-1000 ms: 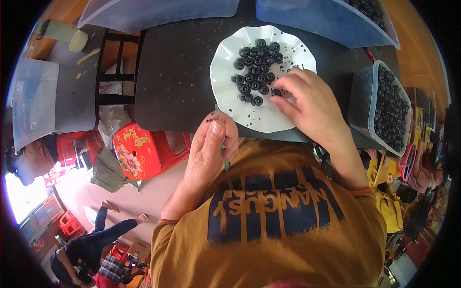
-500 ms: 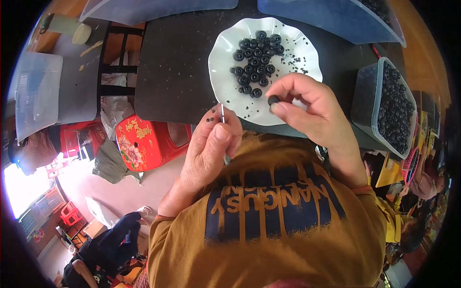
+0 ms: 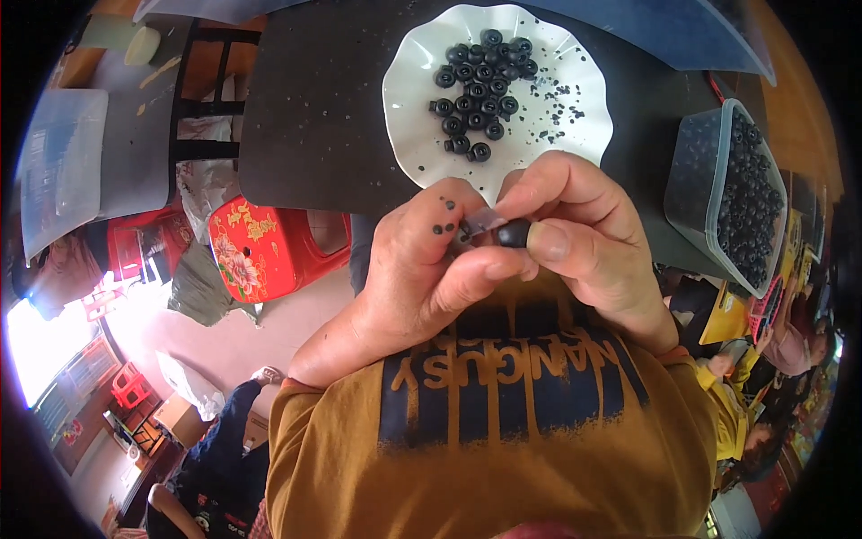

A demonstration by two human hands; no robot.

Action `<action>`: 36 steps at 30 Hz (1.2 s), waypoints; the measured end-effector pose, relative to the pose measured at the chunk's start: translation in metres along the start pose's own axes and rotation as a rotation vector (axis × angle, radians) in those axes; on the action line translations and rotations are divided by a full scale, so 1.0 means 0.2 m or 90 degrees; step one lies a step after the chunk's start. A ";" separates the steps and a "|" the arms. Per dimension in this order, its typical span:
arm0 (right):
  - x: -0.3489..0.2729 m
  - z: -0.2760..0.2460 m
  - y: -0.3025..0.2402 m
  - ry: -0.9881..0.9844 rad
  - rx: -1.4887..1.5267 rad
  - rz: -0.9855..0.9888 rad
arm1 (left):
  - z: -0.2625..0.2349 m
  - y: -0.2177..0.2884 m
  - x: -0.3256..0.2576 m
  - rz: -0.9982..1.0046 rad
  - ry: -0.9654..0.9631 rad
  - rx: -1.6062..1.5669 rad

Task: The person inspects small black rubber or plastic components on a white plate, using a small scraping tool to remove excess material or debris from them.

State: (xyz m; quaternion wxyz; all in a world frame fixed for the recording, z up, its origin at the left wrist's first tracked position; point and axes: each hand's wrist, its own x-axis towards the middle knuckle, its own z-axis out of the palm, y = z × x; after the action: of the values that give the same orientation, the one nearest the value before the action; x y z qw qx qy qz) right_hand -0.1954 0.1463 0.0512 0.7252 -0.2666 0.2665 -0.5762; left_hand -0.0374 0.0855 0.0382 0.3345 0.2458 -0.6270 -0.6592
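Both my hands meet in front of my chest, just nearer than the white wavy-rimmed plate. Between the right thumb and fingers, my right hand pinches a small round black rubber-like piece. Closed around a thin, flat, blade-like strip, my left hand holds it against or very close to that piece; fingers hide the exact contact. Several black specks stick to the left hand. On the plate lie many black ring-shaped pieces, with black crumbs to their right.
A clear plastic box full of black pieces stands to the right on the dark table. Translucent bins line the far side. A red flowered stool is at left. Other people are at lower left and far right.
My hands have come together: the left moved right and the right brought the black piece to the strip. The plate now appears slightly higher in view.
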 end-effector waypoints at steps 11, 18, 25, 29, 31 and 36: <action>-0.01 -0.02 0.05 0.028 -0.059 0.016 | -0.02 -0.08 -0.01 0.145 0.005 0.229; -0.01 -0.02 0.09 0.039 -0.072 -0.013 | -0.02 -0.09 -0.03 0.148 0.007 0.237; -0.01 -0.02 0.11 0.032 -0.085 -0.020 | -0.03 -0.11 -0.03 0.167 0.001 0.283; -0.02 0.00 0.11 0.031 -0.062 -0.025 | -0.03 -0.12 -0.03 0.198 0.013 0.321; -0.02 0.00 0.12 0.036 -0.042 -0.021 | -0.02 -0.11 -0.02 0.219 0.025 0.349; -0.03 0.01 0.15 0.020 -0.093 -0.070 | -0.01 -0.14 -0.04 0.269 0.051 0.421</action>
State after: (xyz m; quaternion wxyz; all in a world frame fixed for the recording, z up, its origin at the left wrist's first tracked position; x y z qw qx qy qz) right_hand -0.1752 0.1572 0.0324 0.6671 -0.3241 0.3039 -0.5980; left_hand -0.0334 0.0896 0.0089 0.3894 0.2314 -0.8290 -0.3280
